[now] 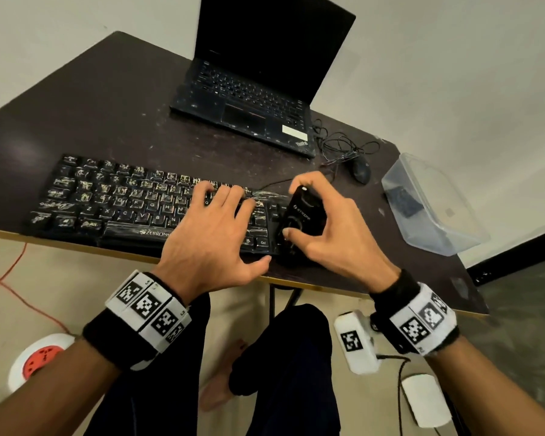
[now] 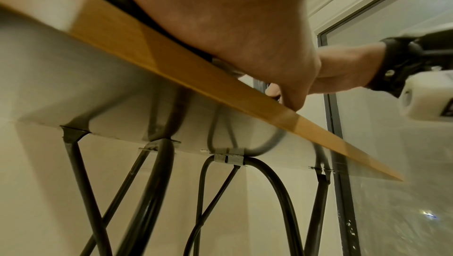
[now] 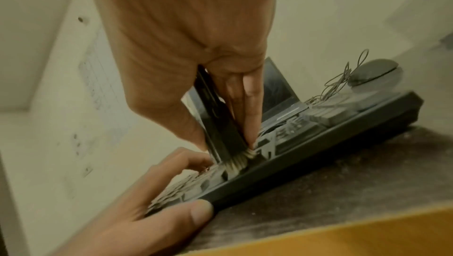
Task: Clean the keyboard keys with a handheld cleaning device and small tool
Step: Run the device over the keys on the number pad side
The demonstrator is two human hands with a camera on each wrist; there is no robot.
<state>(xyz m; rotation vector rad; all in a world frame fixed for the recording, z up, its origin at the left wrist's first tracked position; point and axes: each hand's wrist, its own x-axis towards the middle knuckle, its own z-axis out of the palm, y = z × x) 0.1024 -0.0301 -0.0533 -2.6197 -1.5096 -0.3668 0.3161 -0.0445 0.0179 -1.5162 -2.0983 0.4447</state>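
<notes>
Gripping a black handheld cleaning device (image 1: 303,215), the right hand (image 1: 337,228) wraps fingers over its top and far side while the thumb presses its near face, so the body stands upright inside the closed grasp. From the right wrist view, pale bristles (image 3: 236,163) stick out below the fingertips and touch the keyboard (image 1: 145,202) at its right end, where the main keys give way to the side cluster. The left hand (image 1: 213,229) lies flat on the keyboard's right half, fingers spread and nearly straight over the keys, thumb stretched along the front edge just beside the device; it holds nothing. The keyboard sits along the near edge of the dark table (image 1: 114,111), its keys streaked with whitish marks. Farther back stands an open laptop (image 1: 255,89) with a dark screen, a mouse (image 1: 361,171) with tangled cable near its right corner, and a clear plastic container (image 1: 434,202) well to the right.
</notes>
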